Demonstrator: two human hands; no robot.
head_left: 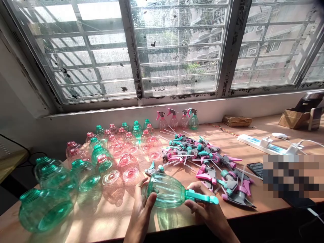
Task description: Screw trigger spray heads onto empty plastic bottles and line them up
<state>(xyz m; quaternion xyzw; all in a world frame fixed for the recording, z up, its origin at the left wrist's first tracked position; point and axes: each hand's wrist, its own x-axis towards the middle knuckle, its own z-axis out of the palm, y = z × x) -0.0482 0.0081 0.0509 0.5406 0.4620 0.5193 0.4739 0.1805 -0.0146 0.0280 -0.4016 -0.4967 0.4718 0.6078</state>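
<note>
A green ribbed plastic spray bottle [167,191] lies sideways just above the wooden table's [253,135] front edge, held between both hands. My left hand [143,206] cups its base, fingers curled around it. My right hand [205,207] grips the neck and the teal trigger sprayer head [201,196] fitted on it. A heap of loose pink, teal and grey trigger sprayer heads [202,157] with white dip tubes lies just beyond.
Several empty green and pink bottles [111,152] cover the table's left half. Several assembled spray bottles [177,119] stand by the window wall. A white power strip [263,143], a phone [255,168], cardboard boxes [293,118] and a blurred patch occupy the right.
</note>
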